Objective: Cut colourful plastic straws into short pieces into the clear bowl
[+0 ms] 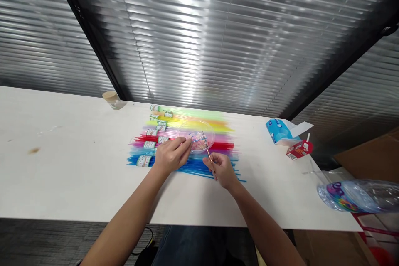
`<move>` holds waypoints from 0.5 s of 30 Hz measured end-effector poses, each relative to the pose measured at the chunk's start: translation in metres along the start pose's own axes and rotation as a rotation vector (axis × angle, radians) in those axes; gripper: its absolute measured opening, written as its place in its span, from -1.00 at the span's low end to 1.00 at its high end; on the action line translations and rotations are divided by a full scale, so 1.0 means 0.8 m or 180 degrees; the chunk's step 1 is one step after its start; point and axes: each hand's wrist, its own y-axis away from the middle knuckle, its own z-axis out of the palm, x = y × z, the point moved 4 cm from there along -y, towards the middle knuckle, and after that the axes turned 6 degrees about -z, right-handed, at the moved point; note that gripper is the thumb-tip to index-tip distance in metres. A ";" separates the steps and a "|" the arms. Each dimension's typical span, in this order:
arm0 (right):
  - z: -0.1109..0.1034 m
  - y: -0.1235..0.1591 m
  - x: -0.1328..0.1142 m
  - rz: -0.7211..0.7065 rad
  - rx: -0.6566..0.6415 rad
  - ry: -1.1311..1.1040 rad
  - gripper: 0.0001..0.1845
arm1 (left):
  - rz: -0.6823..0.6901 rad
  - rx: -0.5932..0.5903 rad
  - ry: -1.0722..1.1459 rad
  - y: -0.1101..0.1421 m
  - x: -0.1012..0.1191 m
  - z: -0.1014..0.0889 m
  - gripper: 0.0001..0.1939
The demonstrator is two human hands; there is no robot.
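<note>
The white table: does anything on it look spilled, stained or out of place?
A brownish stain on the left side of the table stands out against its white top. Faint marks beyond it might be a spill.

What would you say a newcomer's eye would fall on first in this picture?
Probably the rainbow of strands spread across the table. Next, the clear bowl among them, at which the left hand holds a blue strand and the right hand a slim tool.

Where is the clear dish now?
In the head view, the clear dish sits near centre on the coloured strands, between and beyond the left hand and right hand.
</note>
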 end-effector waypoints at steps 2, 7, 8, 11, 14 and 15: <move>0.001 0.000 0.000 0.0063 -0.0059 -0.0130 -0.48 | 0.0012 0.0007 -0.0012 0.000 0.001 0.000 -0.86; 0.002 -0.001 0.002 0.0228 -0.0107 -0.0421 -0.45 | 0.0061 0.0027 -0.0076 0.000 0.002 -0.001 -0.85; 0.002 -0.002 0.002 0.0235 -0.0109 -0.0450 -0.44 | 0.0067 0.0024 -0.0090 0.000 0.002 -0.001 -0.85; 0.001 -0.003 0.003 0.0258 -0.0105 -0.0461 -0.43 | 0.0071 0.0014 -0.0104 0.000 0.002 -0.001 -0.87; -0.001 -0.003 0.005 0.0361 -0.0075 -0.0409 -0.43 | 0.0069 0.0005 -0.0106 -0.001 0.002 -0.001 -0.86; -0.001 -0.003 0.005 0.0398 -0.0067 -0.0398 -0.43 | 0.0072 0.0008 -0.0115 -0.001 0.002 -0.001 -0.86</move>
